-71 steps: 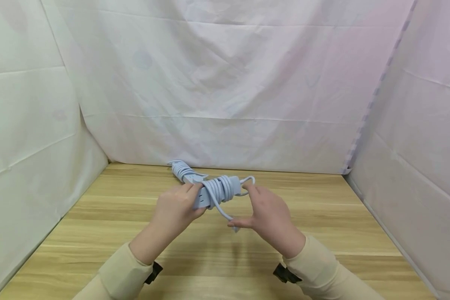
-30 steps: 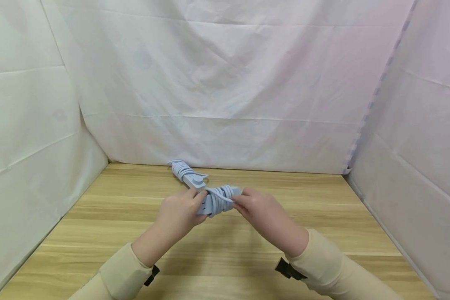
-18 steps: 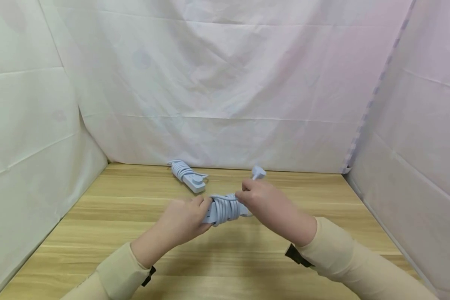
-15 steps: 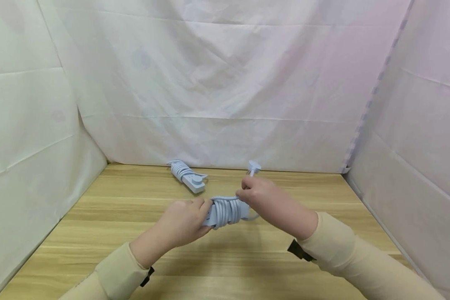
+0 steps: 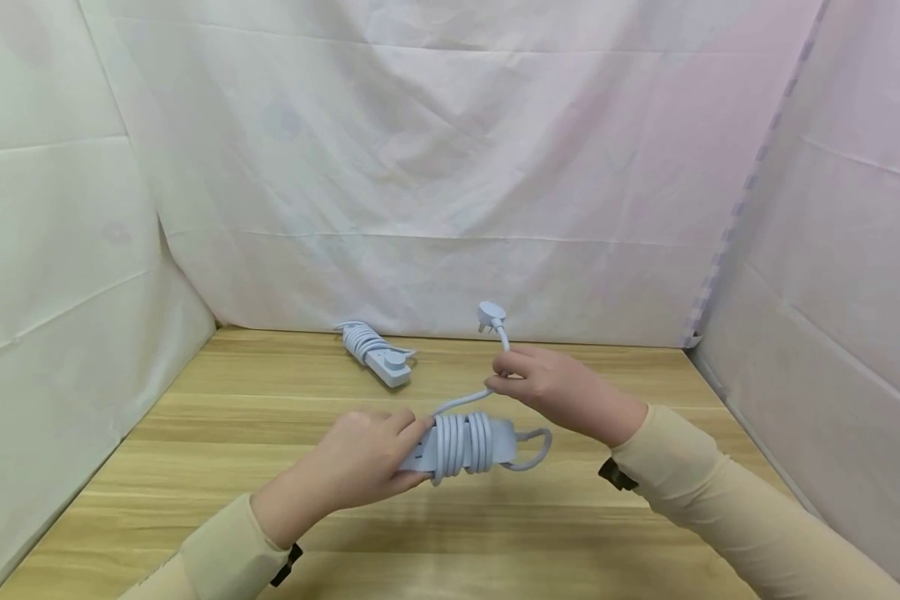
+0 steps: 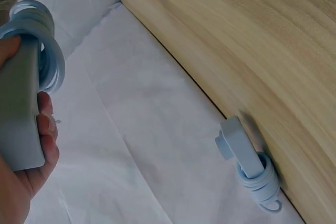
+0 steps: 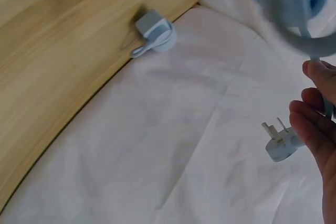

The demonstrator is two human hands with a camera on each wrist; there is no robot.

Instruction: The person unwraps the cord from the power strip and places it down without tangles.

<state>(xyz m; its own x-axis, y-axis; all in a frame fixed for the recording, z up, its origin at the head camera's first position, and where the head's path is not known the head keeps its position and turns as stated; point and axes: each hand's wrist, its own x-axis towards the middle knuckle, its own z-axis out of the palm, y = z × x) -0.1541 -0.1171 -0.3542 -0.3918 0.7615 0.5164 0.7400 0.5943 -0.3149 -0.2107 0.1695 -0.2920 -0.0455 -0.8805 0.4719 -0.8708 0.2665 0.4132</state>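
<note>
My left hand [image 5: 371,454] grips one end of a pale blue power strip [image 5: 504,442], held above the table. Its cord [image 5: 450,446] is wound in several turns round the strip's middle, and a loop of cord sticks out past the right end. With thumb and fingers my right hand [image 5: 555,387] pinches the cord's free length, up and to the right of the strip. The plug [image 5: 491,315] points upward beyond those fingers; its prongs show in the right wrist view. The strip's left end is hidden by my left palm in the head view.
A second power strip [image 5: 388,367], its cord wound round it, lies near the back of the wooden table [image 5: 255,392]. In the left wrist view this strip [image 6: 241,148] sits close to the table edge. White cloth [image 5: 435,167] hangs behind and at both sides.
The power strip has come lower and nearer. My right hand took hold of the cord near the plug and moved up and right, lifting a length of cord off the turns.
</note>
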